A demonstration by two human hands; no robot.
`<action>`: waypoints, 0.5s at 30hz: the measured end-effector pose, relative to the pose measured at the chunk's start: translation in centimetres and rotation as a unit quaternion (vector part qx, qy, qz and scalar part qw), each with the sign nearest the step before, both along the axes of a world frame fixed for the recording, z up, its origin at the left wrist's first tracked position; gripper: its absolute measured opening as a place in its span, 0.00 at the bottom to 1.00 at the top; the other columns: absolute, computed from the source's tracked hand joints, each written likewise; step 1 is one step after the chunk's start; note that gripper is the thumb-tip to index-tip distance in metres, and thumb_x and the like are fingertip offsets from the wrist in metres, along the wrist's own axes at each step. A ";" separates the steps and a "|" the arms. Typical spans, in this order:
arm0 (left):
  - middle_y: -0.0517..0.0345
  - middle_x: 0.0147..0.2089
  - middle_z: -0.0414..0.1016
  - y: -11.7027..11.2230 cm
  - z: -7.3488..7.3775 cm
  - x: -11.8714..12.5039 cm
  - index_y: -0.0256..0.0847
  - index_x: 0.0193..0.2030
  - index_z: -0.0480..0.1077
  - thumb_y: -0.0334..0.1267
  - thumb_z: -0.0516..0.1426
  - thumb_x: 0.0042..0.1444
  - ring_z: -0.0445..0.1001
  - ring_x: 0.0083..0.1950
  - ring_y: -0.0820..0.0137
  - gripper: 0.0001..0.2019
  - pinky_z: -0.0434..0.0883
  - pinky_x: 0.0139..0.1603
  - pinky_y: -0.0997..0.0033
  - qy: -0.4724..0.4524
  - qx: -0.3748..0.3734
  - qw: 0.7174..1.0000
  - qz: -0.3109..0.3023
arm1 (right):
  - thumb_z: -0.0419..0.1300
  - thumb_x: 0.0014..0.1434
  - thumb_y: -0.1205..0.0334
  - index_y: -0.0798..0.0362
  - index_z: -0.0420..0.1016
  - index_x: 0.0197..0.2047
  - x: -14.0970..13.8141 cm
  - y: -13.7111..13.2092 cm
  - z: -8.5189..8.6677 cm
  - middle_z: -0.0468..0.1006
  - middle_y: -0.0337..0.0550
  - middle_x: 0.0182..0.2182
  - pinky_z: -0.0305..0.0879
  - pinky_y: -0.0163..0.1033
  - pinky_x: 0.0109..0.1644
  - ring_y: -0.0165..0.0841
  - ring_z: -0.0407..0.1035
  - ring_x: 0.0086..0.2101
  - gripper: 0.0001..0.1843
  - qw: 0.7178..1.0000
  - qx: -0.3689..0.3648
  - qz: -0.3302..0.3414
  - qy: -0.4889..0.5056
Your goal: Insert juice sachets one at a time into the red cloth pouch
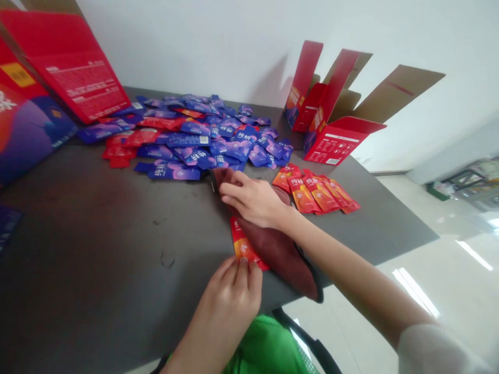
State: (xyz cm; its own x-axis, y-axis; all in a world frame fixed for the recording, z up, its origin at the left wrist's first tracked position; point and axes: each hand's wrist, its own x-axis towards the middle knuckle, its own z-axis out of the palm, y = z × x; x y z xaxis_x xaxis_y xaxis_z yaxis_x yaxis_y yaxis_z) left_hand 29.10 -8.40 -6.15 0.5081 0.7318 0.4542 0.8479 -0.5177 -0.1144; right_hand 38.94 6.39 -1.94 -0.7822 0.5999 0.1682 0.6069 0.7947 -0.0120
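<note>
My left hand (233, 288) is near the table's front edge, its fingers closed on the lower end of a red and orange sachet (242, 246) that lies on the table. A brown cloth with a dark edging (268, 246) partly covers that sachet and hangs past the table's front edge. On top of the cloth, my right hand (253, 200) has its fingers bent and gripping the fabric near its far end. Just right of the cloth lies a fanned row of red and orange sachets (317, 192).
Behind my hands spreads a heap of blue and purple sachets (195, 137) with some red ones (120, 148) among them. Open red boxes (333, 140) stand back right; a large open box (66, 67) stands left. The grey table (97, 249) ends at the right above a shiny floor.
</note>
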 end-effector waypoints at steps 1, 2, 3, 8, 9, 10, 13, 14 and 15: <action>0.45 0.35 0.77 0.0 0.0 0.0 0.31 0.37 0.71 0.23 0.46 0.52 0.75 0.36 0.68 0.13 0.73 0.44 0.69 0.000 -0.002 1.000 0.000 | 0.38 0.64 0.53 0.45 0.63 0.47 0.5 -1.3 0.4 0.62 0.41 0.40 0.46 0.34 0.28 0.27 0.58 0.28 0.17 1.000 -0.004 0.013 0.010; 0.46 0.34 0.77 0.0 0.1 0.0 0.31 0.37 0.71 0.23 0.46 0.52 0.75 0.35 0.68 0.13 0.72 0.44 0.69 0.002 -0.004 1.000 -0.002 | 0.39 0.63 0.54 0.44 0.64 0.46 1.1 -2.6 0.6 0.62 0.40 0.39 0.45 0.34 0.27 0.26 0.57 0.28 0.16 0.999 -0.011 0.033 0.006; 0.47 0.34 0.77 0.0 0.1 0.0 0.31 0.37 0.71 0.22 0.46 0.52 0.75 0.35 0.68 0.13 0.72 0.45 0.68 0.007 -0.004 1.000 -0.005 | 0.42 0.62 0.56 0.44 0.65 0.44 1.6 -3.7 0.6 0.62 0.39 0.37 0.44 0.35 0.27 0.26 0.56 0.27 0.14 0.998 -0.018 0.056 -0.006; 0.44 0.35 0.77 0.1 0.1 -0.3 0.28 0.38 0.71 0.22 0.45 0.53 0.75 0.37 0.67 0.15 0.72 0.45 0.68 -0.004 0.016 1.000 -0.019 | 0.49 0.57 0.61 0.42 0.65 0.43 1.8 -4.6 -1.2 0.61 0.39 0.33 0.42 0.36 0.27 0.28 0.57 0.27 0.11 0.993 -0.028 0.100 -0.060; 0.43 0.35 0.77 0.1 0.0 -0.3 0.28 0.38 0.71 0.22 0.44 0.53 0.75 0.36 0.66 0.15 0.72 0.44 0.68 -0.015 0.017 0.999 -0.026 | 0.47 0.58 0.61 0.41 0.64 0.45 1.4 -3.6 -1.6 0.61 0.39 0.34 0.42 0.35 0.27 0.28 0.58 0.28 0.12 0.994 -0.024 0.093 -0.059; 0.43 0.35 0.77 0.2 0.0 -0.4 0.28 0.38 0.71 0.22 0.44 0.54 0.75 0.36 0.66 0.15 0.73 0.44 0.68 -0.026 0.018 0.999 -0.034 | 0.45 0.60 0.59 0.41 0.63 0.47 0.9 -2.5 -2.0 0.61 0.40 0.35 0.43 0.35 0.27 0.28 0.58 0.28 0.13 0.995 -0.019 0.080 -0.057; 0.43 0.35 0.77 0.4 -0.1 -0.5 0.28 0.39 0.71 0.22 0.44 0.54 0.75 0.35 0.67 0.15 0.73 0.43 0.68 -0.046 0.019 0.998 -0.048 | 0.39 0.63 0.56 0.41 0.61 0.50 -0.6 1.3 -2.7 0.62 0.41 0.38 0.43 0.35 0.26 0.27 0.59 0.27 0.16 0.998 0.001 0.024 -0.057; 0.43 0.35 0.77 0.4 -0.1 -0.4 0.28 0.38 0.71 0.22 0.44 0.54 0.75 0.35 0.67 0.15 0.73 0.43 0.68 -0.045 0.015 0.998 -0.047 | 0.38 0.63 0.55 0.42 0.60 0.51 -1.0 2.2 -2.6 0.63 0.42 0.39 0.44 0.35 0.26 0.27 0.59 0.26 0.17 0.998 0.005 0.010 -0.060; 0.43 0.35 0.77 0.4 -0.1 -0.4 0.28 0.39 0.71 0.22 0.44 0.54 0.75 0.35 0.67 0.15 0.73 0.43 0.68 -0.040 0.008 0.998 -0.043 | 0.38 0.63 0.55 0.42 0.61 0.51 -1.2 2.8 -2.4 0.63 0.42 0.40 0.44 0.35 0.26 0.27 0.59 0.27 0.17 0.998 0.008 0.000 -0.062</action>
State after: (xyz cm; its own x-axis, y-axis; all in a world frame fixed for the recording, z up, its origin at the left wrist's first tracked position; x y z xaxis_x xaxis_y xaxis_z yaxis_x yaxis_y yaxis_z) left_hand 28.71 -7.99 -6.28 0.5296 0.6799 0.5073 0.8075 -0.5872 -0.0560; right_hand 37.73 9.23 -4.32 -0.7973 0.5984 0.0794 0.6033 0.7939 0.0759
